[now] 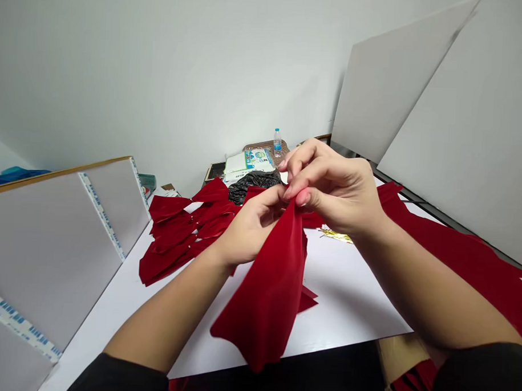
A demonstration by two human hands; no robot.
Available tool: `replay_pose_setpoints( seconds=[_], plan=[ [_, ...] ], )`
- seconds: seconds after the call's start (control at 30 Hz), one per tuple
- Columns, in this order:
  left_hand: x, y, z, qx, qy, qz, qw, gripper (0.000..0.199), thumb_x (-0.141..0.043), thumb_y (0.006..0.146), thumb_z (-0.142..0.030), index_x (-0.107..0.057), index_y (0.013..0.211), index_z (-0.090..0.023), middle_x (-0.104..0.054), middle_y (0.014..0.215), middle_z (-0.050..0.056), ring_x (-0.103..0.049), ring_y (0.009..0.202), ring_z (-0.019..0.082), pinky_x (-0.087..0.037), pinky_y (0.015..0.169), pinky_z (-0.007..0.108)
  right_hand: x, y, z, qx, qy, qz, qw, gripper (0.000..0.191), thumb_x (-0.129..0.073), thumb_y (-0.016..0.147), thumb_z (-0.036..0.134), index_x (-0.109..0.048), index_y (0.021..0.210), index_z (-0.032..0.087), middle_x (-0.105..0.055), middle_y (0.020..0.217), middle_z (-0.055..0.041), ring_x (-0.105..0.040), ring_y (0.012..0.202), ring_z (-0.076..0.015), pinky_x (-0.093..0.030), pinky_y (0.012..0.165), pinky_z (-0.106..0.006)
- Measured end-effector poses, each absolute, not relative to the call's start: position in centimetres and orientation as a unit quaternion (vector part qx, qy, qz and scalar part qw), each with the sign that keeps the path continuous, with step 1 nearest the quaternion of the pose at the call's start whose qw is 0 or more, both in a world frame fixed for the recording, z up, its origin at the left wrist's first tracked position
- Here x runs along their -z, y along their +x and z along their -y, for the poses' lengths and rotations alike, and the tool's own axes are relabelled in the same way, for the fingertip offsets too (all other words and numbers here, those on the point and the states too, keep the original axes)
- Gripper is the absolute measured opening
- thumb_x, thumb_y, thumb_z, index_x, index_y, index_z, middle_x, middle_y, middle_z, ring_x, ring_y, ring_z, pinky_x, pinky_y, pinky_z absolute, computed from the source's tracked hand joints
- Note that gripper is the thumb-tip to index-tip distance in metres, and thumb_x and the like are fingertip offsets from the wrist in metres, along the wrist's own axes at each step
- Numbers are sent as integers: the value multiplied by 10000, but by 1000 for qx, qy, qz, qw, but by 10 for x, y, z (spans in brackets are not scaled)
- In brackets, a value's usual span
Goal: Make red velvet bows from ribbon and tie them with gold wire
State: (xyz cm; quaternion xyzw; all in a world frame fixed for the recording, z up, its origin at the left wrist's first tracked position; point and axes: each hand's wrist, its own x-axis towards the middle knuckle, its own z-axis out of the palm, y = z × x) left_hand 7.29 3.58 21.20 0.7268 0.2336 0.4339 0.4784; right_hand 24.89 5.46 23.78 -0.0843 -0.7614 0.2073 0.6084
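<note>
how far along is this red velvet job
A pile of red velvet pieces already lies at the far side of the white table. In hand, the left hand and right hand pinch the top of one velvet strip between them. Waiting: a long velvet strip on the right and gold foil near the hands; how much remains is unclear.

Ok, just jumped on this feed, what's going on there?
A person is pinching the top of a red velvet strip between the left hand and right hand, the strip hanging down over a white table. More cut red velvet pieces lie in a heap beyond the left hand, and a long red velvet band lies to the right. A black plastic bag and a water bottle sit farther back.
</note>
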Motion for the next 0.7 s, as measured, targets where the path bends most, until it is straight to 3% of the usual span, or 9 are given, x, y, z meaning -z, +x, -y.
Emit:
replay_pose_setpoints(
  seconds=[0.1, 0.27, 0.4, 0.5, 0.6, 0.7],
  plan=[
    [-212, 78, -33, -493, 702, -262, 442, 315, -785, 893, -454, -619, 849, -189, -670, 810, 10, -630, 705, 133, -553, 649, 273, -231, 254, -56, -257, -90, 744, 610, 380, -768, 879, 590, -736, 847, 213, -670, 941, -73, -671, 1008, -213, -595, 976, -427],
    [-228, 72, -28, -488, 734, -311, 356, 378, -772, 887, -512, -710, 808, -148, -684, 739, 21, -603, 649, 127, -501, 593, 246, -208, 267, -55, -396, -134, 723, 550, 530, -669, 897, 708, -709, 1128, 233, -688, 1183, -98, -672, 1133, -234, -605, 922, -350],
    [-236, 70, -22, -484, 777, -336, 223, 318, -672, 980, -443, -744, 858, -158, -713, 804, 46, -614, 720, 145, -479, 632, 255, -195, 272, -55, -436, -110, 724, 523, 391, -715, 916, 598, -702, 1000, 215, -662, 1251, -94, -659, 1144, -221, -591, 935, -334],
    [-239, 65, -21, -464, 812, -328, 131, 326, -642, 1001, -405, -682, 787, -163, -659, 770, 36, -563, 708, 138, -439, 630, 258, -193, 274, -57, -466, -91, 717, 510, 395, -744, 893, 586, -633, 904, 207, -648, 1268, -99, -663, 1092, -216, -588, 928, -360],
    [-245, 58, -21, -418, 834, -332, 138, 352, -590, 1028, -398, -615, 765, -166, -583, 679, -1, -482, 606, 109, -373, 560, 244, -196, 276, -59, -503, -64, 715, 481, 431, -748, 893, 571, -533, 843, 201, -661, 1242, -106, -671, 968, -186, -588, 878, -351],
    [-253, 51, -19, -378, 849, -341, 142, 289, -567, 1036, -369, -638, 841, -168, -607, 676, -14, -480, 574, 100, -352, 544, 238, -199, 278, -59, -544, -35, 713, 441, 425, -789, 876, 532, -518, 950, 213, -674, 1077, -83, -650, 858, -146, -573, 775, -279]
  ],
)
